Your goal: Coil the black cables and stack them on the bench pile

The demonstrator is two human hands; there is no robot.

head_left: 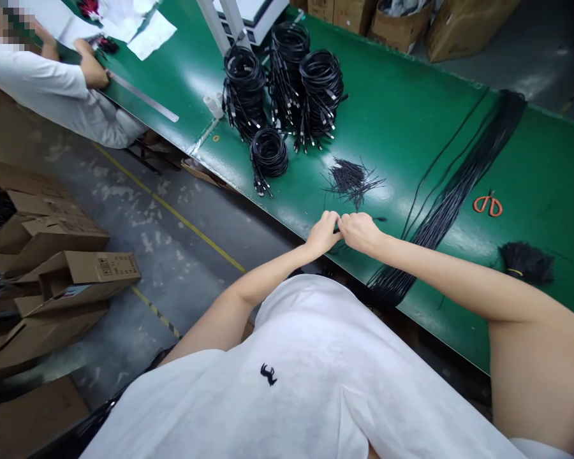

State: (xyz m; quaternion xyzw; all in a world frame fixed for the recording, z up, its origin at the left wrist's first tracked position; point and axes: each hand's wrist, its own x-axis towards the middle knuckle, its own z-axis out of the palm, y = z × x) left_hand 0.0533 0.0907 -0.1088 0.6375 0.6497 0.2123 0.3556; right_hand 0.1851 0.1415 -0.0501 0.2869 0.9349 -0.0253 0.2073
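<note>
My left hand (322, 233) and my right hand (361, 232) meet over the table's near edge, fingers closed. Between the fingertips a bit of black cable (337, 231) shows; the rest of it is covered by my hands. A dark cable end (379, 219) pokes out beyond my right hand. Just past the hands lies a loose pile of short black ties (350, 176). To the right a long bundle of straight black cables (452, 197) stretches across the table and over its near edge. A small coiled cable (269, 153) with metal plugs lies to the left.
Stacks of coiled cables (245, 86) stand farther back on the green table (382, 121). Orange-handled scissors (488, 205) and a banded bunch of black ties (527, 261) lie at right. A co-worker's arm (93, 67) rests at far left, near a ruler (146, 97). Cardboard boxes (88, 271) stand on the floor.
</note>
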